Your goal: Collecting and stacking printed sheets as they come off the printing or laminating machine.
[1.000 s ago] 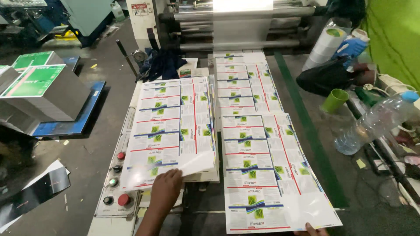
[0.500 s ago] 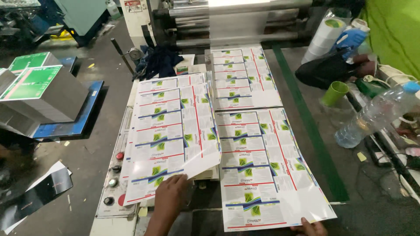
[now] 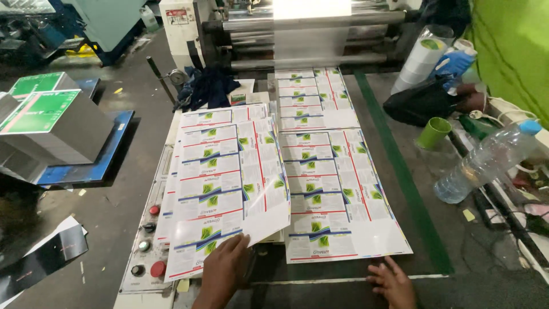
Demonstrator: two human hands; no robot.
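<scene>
My left hand grips the near edge of the top printed sheet, a glossy white sheet with green, blue and red label panels, lying on a stack at the left of the machine table. My right hand rests flat with spread fingers on the dark table just below the near edge of a second printed sheet, which lies flat to the right. Another printed sheet comes from the rollers at the back.
A control panel with red buttons sits left of the stack. A clear plastic bottle, green cup and film roll stand at right. Stacked printed sheets on a blue pallet are far left. Machine rollers span the back.
My left hand has slid the left sheet toward me and squared it on the stack. My right hand has come further into view below the right sheet.
</scene>
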